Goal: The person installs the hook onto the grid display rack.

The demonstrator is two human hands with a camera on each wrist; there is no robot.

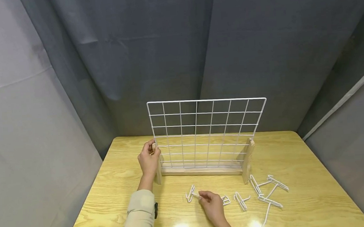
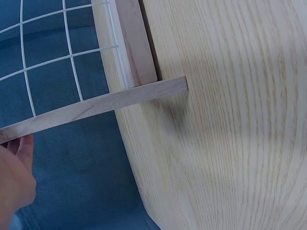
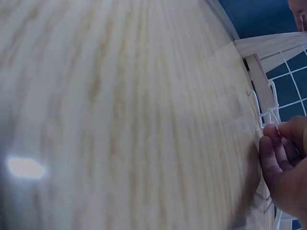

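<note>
A white wire grid panel stands upright in a wooden stand on the table. At the stand's left side, my left hand grips the upper end of the wooden upright; its fingers go behind the wood in the left wrist view. In front of the stand, my right hand pinches the stem of a white wire hook between thumb and fingers. The hook's bent end points away to the left, low over the table. Just right of this hand lies another white hook, partly covered by it.
Several more white wire hooks lie on the right front of the table, one alone and others overlapping. The wooden table ends behind the stand at a dark curtain. Grey cloth hangs at the left.
</note>
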